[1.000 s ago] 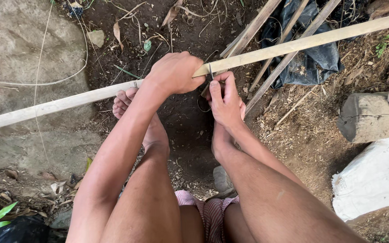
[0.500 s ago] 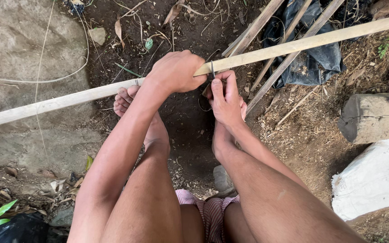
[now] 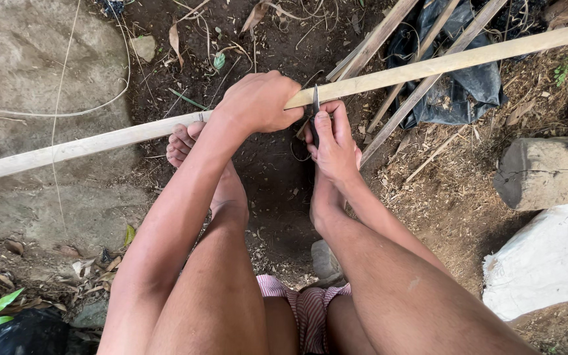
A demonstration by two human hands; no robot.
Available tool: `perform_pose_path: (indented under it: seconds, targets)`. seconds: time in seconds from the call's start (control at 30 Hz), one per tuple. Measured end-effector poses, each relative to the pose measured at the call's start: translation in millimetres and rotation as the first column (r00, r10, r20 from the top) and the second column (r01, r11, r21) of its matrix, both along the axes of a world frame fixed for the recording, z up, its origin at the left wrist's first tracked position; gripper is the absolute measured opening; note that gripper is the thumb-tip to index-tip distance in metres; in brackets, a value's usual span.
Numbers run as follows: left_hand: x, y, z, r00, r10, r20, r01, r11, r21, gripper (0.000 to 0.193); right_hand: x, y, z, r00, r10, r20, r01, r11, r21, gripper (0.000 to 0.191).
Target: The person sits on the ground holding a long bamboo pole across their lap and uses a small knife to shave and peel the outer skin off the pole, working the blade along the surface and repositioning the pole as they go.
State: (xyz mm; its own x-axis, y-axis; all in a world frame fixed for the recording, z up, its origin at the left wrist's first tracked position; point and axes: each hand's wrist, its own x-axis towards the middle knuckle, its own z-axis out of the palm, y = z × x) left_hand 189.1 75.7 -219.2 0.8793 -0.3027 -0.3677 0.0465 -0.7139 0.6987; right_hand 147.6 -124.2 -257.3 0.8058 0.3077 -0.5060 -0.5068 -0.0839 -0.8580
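Bamboo strip (image 3: 100, 141) barely shifted, left hand (image 3: 261, 102) still gripping it, right hand (image 3: 333, 141) clasping knife (image 3: 315, 108) against it

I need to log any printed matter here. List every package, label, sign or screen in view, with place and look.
No labels, signs or screens show.
Black plastic sheet or bag: crumpled on the ground at upper right, behind the long pale bamboo strip.

We see a long pale bamboo strip (image 3: 428, 66) slanting across above the dirt, with a small dark knife blade (image 3: 315, 105) upright against it.
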Motion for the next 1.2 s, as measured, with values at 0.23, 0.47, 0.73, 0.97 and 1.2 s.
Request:
perform_pose_path:
  seconds: [0.23, 0.47, 0.73, 0.97, 1.2]
  targets:
    - [0.9, 0.0, -0.1, 0.999, 0.006, -0.042, -0.006, 1.000, 0.004, 0.022, -2.3, -1.8, -5.3, 0.991, 0.068, 0.114, -0.064, 0.997, -0.041, 0.020]
    - [0.4, -0.6, -1.5, 1.000, -0.004, 0.011, 0.004, 1.000, 0.005, 0.023, -1.9, -3.6, -6.4, 0.999, 0.017, 0.045, -0.016, 0.999, -0.029, 0.020]
    - [0.6, 0.2, 0.6, 1.000, 0.006, -0.010, -0.006, 1.000, 0.001, 0.023, -3.2, -2.4, -6.1, 0.996, 0.041, 0.077, -0.037, 0.998, -0.044, 0.021]
    - [1.1, 0.7, 4.1, 1.000, 0.008, -0.021, -0.008, 1.000, 0.000, 0.023, -4.2, -0.5, -5.5, 0.995, 0.039, 0.086, -0.033, 0.997, -0.072, 0.021]
    - [-1.6, 0.1, 1.5, 0.991, -0.001, 0.132, 0.000, 1.000, 0.011, 0.021, -4.9, 6.0, -4.4, 0.978, 0.058, 0.203, -0.023, 0.986, -0.167, 0.019]
